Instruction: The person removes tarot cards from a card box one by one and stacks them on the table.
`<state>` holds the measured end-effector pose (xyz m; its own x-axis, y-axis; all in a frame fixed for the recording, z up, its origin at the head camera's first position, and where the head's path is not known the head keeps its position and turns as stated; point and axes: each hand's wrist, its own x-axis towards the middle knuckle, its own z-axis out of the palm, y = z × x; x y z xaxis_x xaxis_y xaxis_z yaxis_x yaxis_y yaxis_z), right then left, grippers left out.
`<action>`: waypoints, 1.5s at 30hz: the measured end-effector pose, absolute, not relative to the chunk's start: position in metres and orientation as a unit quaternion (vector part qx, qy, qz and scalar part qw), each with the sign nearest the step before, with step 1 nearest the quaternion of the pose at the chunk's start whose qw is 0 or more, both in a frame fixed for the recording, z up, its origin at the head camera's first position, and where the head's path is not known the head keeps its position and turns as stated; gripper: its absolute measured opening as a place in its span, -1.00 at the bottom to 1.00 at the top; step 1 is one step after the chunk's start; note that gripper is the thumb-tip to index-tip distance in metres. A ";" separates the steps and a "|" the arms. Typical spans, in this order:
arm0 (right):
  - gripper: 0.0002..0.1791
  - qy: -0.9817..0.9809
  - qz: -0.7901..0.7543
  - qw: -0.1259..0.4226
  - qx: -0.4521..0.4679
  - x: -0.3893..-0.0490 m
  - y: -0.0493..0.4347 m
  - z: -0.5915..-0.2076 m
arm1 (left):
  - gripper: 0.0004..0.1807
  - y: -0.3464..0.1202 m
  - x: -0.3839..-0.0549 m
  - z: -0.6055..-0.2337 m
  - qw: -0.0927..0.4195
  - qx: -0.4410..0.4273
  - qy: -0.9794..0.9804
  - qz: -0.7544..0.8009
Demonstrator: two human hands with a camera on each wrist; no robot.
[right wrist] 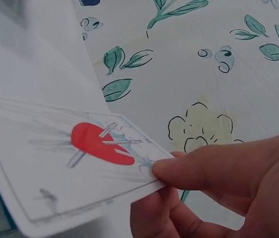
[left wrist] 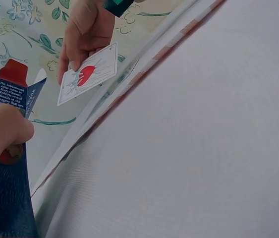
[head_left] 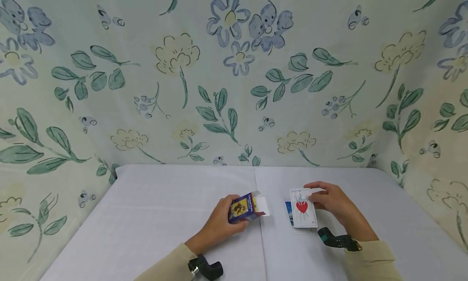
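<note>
My left hand (head_left: 218, 221) grips a blue card box (head_left: 240, 208) with a yellow picture on its front. The box's end flap stands open toward the right, and in the left wrist view printed text shows on the box (left wrist: 11, 94). Between thumb and fingers, my right hand (head_left: 334, 200) pinches a tarot card (head_left: 302, 218) bearing a red heart pierced by swords. In the right wrist view the thumb presses on one end of the card (right wrist: 45, 173). Below it lies a partly covered blue-toned card (head_left: 289, 211) and a pale card edge (head_left: 301, 231).
A white cloth covers the table (head_left: 164, 216), with a crease running front to back between the hands. Behind and at both sides hangs a floral curtain (head_left: 234, 77). Black camera mounts (head_left: 206, 269) sit on both wrists, over beige sleeves.
</note>
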<state>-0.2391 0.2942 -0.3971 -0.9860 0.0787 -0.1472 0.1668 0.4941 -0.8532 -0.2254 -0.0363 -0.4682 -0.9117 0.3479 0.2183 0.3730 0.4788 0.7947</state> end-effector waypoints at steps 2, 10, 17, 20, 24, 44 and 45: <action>-0.51 0.864 -0.496 0.050 0.074 -0.240 0.295 -0.400 | -0.20 -0.037 -0.226 -0.469 0.015 -0.210 -0.860 -0.464; -0.55 0.869 -0.481 0.064 0.095 -0.244 0.298 -0.408 | -0.20 -0.037 -0.226 -0.467 0.011 -0.209 -0.860 -0.465; -0.53 0.865 -0.485 0.071 0.104 -0.244 0.297 -0.413 | -0.20 -0.037 -0.226 -0.468 0.013 -0.211 -0.860 -0.464; -0.53 0.865 -0.485 0.075 0.107 -0.245 0.296 -0.416 | -0.20 -0.037 -0.227 -0.469 0.013 -0.211 -0.860 -0.464; -0.54 0.867 -0.479 0.079 0.111 -0.246 0.297 -0.420 | -0.20 -0.036 -0.226 -0.470 0.009 -0.208 -0.861 -0.465; -0.60 0.884 -0.441 0.074 0.137 -0.249 0.295 -0.422 | -0.20 -0.036 -0.228 -0.473 0.010 -0.210 -0.858 -0.468; -0.60 0.885 -0.438 0.073 0.139 -0.249 0.295 -0.422 | -0.20 -0.036 -0.228 -0.473 0.011 -0.211 -0.859 -0.467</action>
